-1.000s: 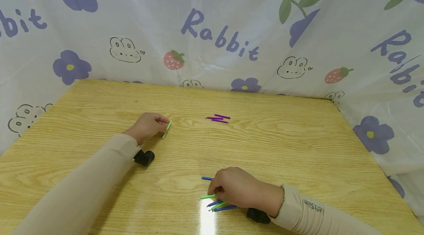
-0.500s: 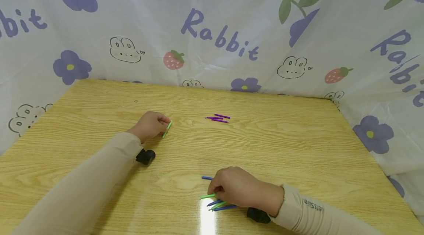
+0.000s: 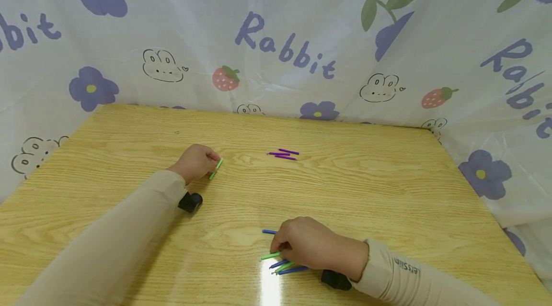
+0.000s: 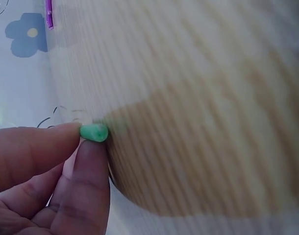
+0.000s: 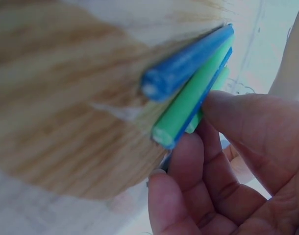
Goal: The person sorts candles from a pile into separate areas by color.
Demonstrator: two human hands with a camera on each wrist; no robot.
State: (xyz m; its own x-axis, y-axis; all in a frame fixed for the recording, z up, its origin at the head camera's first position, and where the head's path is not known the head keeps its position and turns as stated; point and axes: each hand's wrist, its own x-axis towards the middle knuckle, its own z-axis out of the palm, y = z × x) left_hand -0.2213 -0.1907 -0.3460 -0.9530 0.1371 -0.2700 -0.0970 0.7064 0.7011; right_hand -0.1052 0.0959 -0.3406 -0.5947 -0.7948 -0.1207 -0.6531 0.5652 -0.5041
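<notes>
Purple sticks lie in their own group, while green and blue ones lie mixed beneath a busy hand.
From where I stand, the work looks partway along: three thin purple sticks (image 3: 279, 153) lie in a loose cluster toward the far side of the pale wood-grain surface (image 3: 379, 191), touched by neither hand; what seems left is the mixed green and blue lot. The left hand (image 3: 195, 162) holds a slim light-green stick (image 3: 216, 168) in a narrow pinch, well apart from the others; whether it touches the surface I can't tell. The right hand (image 3: 307, 243), down at the near side, pinches another light-green stick (image 3: 270, 256) between thumb and finger. Just beside that lie two dark-blue sticks (image 3: 294, 271) with a third light-green stick (image 3: 284, 268) between them, and a lone blue stick (image 3: 269, 232) pokes out past the knuckles.
</notes>
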